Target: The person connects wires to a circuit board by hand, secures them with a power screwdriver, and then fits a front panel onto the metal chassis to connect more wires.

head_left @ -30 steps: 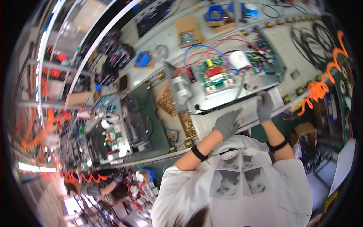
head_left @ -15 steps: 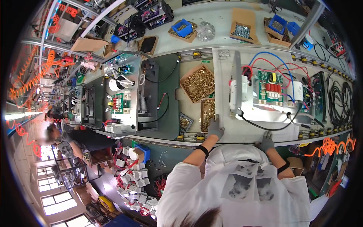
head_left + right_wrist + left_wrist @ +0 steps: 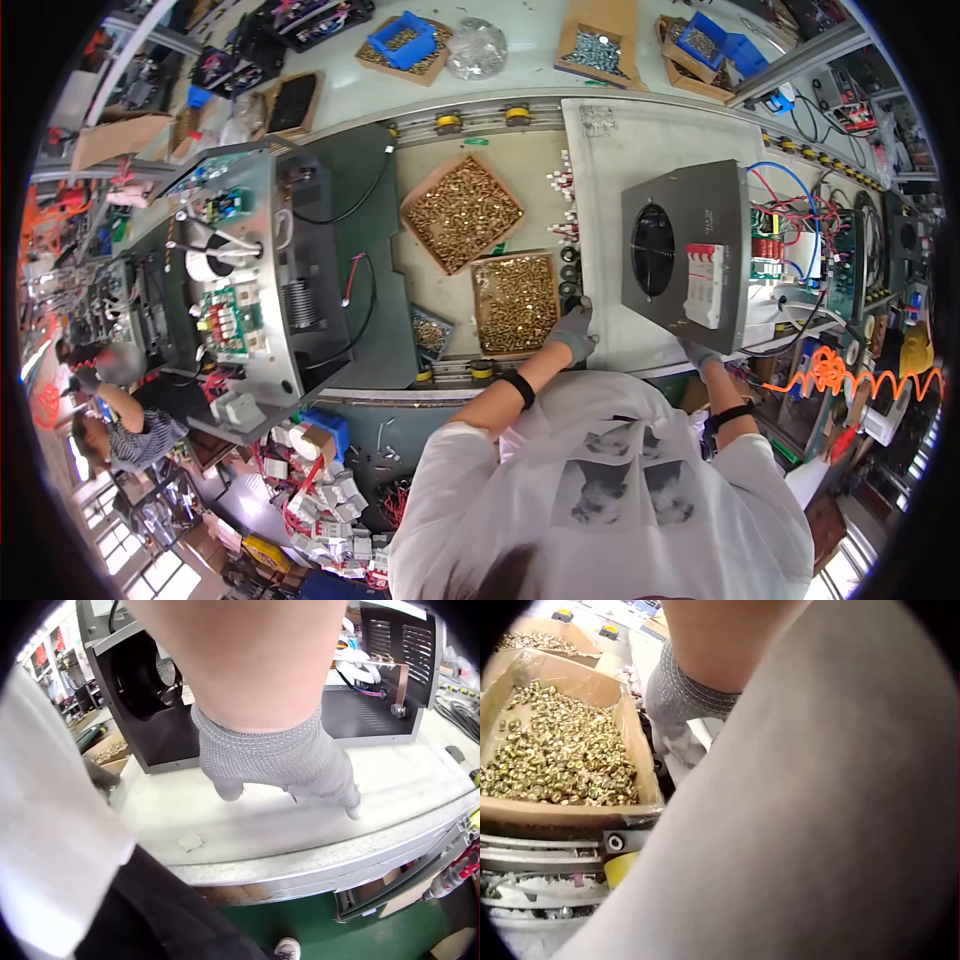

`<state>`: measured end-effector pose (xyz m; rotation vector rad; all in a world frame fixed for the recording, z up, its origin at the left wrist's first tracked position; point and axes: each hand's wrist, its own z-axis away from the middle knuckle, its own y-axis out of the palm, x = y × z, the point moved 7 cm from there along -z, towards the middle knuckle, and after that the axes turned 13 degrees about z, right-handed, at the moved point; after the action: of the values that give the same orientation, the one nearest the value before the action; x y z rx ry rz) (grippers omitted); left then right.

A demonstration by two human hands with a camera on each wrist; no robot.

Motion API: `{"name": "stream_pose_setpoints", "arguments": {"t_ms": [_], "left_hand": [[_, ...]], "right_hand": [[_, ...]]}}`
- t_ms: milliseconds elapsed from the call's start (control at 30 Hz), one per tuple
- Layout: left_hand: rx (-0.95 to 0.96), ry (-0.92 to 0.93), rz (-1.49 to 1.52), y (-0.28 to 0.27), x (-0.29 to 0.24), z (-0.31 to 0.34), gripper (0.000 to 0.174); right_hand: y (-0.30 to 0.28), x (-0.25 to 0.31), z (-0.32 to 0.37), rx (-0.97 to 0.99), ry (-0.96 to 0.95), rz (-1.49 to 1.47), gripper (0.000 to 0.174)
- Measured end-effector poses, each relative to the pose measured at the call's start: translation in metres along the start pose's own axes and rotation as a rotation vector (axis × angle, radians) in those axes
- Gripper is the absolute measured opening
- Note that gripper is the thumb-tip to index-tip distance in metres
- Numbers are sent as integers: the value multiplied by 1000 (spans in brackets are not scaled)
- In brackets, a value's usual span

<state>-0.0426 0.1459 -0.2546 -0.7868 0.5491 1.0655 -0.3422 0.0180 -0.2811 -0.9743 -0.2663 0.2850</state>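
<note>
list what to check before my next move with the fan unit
1. Both hands gloved: ok, left hand and right hand wear grey gloves.
2. Fan unit resting on the white board: ok.
3. Right hand free: ok, fingers spread, nothing seen in them.
4. Left hand free: cannot tell, its fingertips are not clearly shown.
5. Unit closed up: not ok, a green circuit board and wires are exposed.
6. Unit's fastening to the white board: cannot tell.

Grey is covering the left hand (image 3: 572, 337), gold is glinting off the small fasteners (image 3: 515, 305) beside it! Near the right hand (image 3: 700, 353), the housing (image 3: 715, 205) is showing dark grey and the coiled hose (image 3: 830, 372) is blazing orange.
</note>
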Motion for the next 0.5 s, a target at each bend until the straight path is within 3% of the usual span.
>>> {"name": "stream_pose_setpoints", "arguments": {"t_ms": [33,67,100,200,267,300,367,400,433,500], "left_hand": [[91,72,40,2,-4,-10,61],[27,169,-37,3,1,-29,55],[-142,330,148,-12,7,-33,48],[-466,-21,54,-80,-2,-46,30],[-574,61,-66,-103,-2,-70,24],[-558,66,-66,-108,-1,-79,24],[-185,205,-338,-83,-13,-99,28],[-66,64,-418,-79,-26,-98,37],[-55,78,-419,-76,-40,-96,37],[-277,-155,-206,-83,-42,-88,45]], "right_hand": [[-9,3,-1,77,120,-109,45],[-26,22,1,131,83,-117,49],[-40,40,5,189,49,-130,53],[-61,53,9,273,209,-5,64],[-18,10,-6,243,221,12,67],[-5,-8,-11,211,213,37,70],[-5,-20,-13,230,213,51,69],[-7,-24,-13,246,237,25,70],[-10,-28,-11,258,262,0,70],[-5,-33,-10,248,301,-71,70]]}}
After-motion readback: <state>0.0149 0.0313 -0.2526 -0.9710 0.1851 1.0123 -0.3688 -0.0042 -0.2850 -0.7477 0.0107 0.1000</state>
